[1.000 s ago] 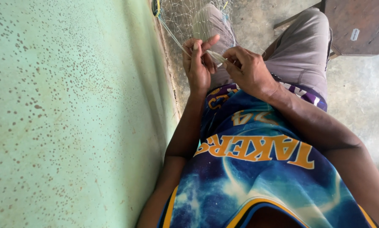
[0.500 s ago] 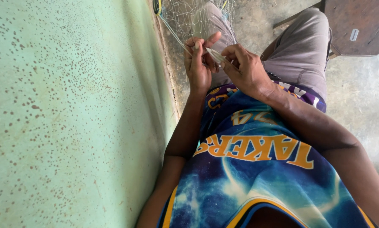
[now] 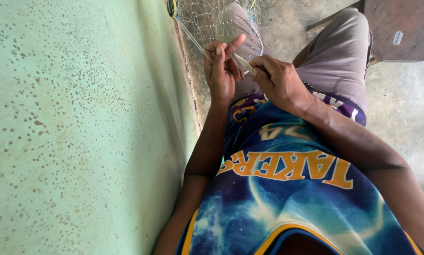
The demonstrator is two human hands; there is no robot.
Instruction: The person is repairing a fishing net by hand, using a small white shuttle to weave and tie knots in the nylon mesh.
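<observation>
Left hand point(image 3: 221, 71) raised beside the green wall point(image 3: 79, 132), fingers curled and pressed around strands of the net point(image 3: 212, 19); thumb points up. Right hand point(image 3: 278, 80) just beside the left hand, grip pinching a pale netting needle point(image 3: 244, 62) whose tip lies between the two hands. The net hangs above the hands, stretched toward the wall's edge and draped over the grey trousers point(image 3: 334, 61). A dark wooden stool point(image 3: 401, 28) stands on the concrete floor point(image 3: 401, 118), well apart from the wall.
</observation>
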